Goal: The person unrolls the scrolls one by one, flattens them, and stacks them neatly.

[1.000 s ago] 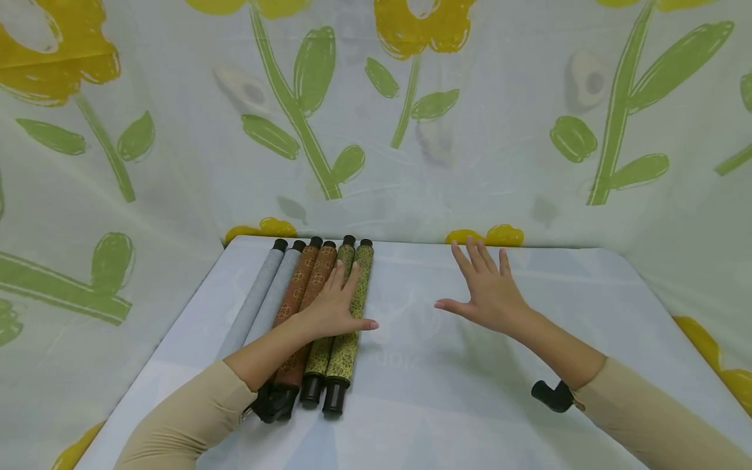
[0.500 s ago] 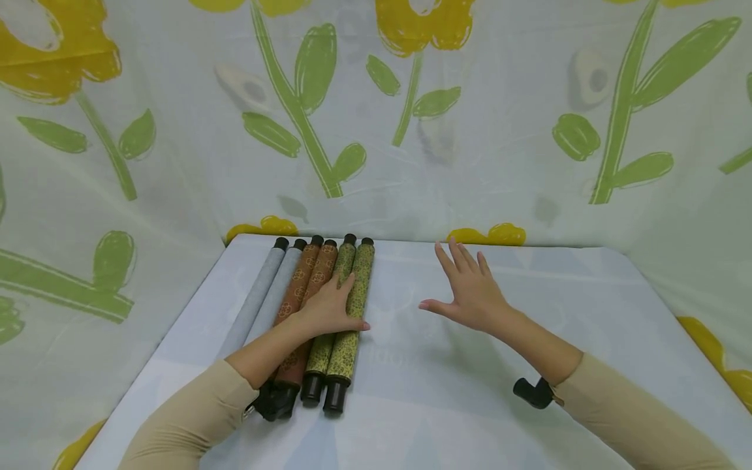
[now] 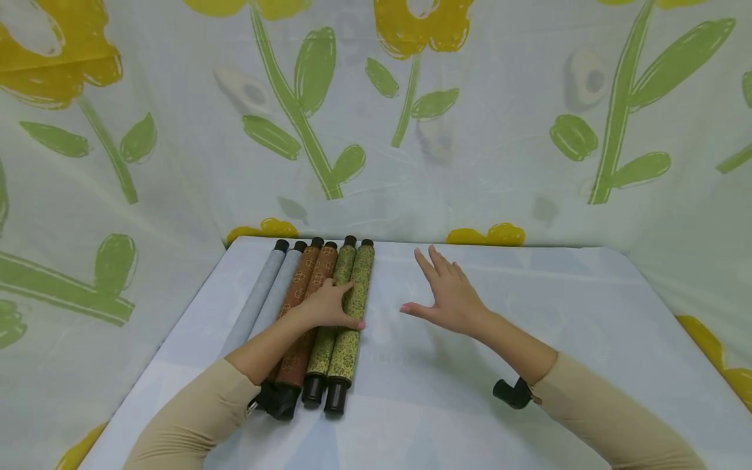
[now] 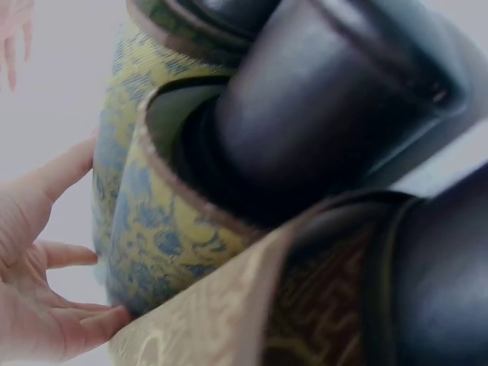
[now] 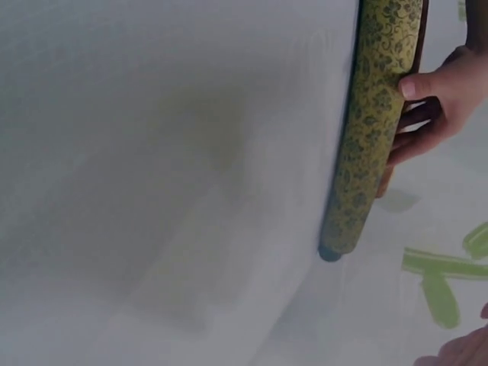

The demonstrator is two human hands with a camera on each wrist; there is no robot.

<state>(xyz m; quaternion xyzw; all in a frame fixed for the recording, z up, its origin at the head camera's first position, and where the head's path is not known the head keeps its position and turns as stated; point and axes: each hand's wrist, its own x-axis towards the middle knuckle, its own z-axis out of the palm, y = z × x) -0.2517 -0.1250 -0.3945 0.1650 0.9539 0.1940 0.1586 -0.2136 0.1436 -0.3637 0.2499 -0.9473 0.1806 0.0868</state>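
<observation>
Two yellow-green patterned hanging scrolls [image 3: 354,307] with black end knobs lie rolled up, at the right side of a row. My left hand [image 3: 326,305] lies across this pair, its fingers bent over them and the thumb at the outer edge of the rightmost roll. Seen from the left wrist, fingertips and thumb of the left hand [image 4: 46,259] meet the yellow-green rolls [image 4: 168,206]. To the right, my right hand [image 3: 449,297] is held above the table with fingers spread, holding nothing. In the right wrist view, the left hand [image 5: 442,99] grips around a yellow-green scroll [image 5: 366,130].
Left of the pair lie two brown scrolls [image 3: 298,287] with flower motifs, then two grey scrolls [image 3: 258,294]. All rest on a white table [image 3: 423,405]. A flower-printed cloth [image 3: 487,163] hangs behind and at both sides.
My left hand has drawn its fingers in over the yellow-green scrolls, from spread to bent. My right hand has moved left toward the row. The scrolls have stayed in place.
</observation>
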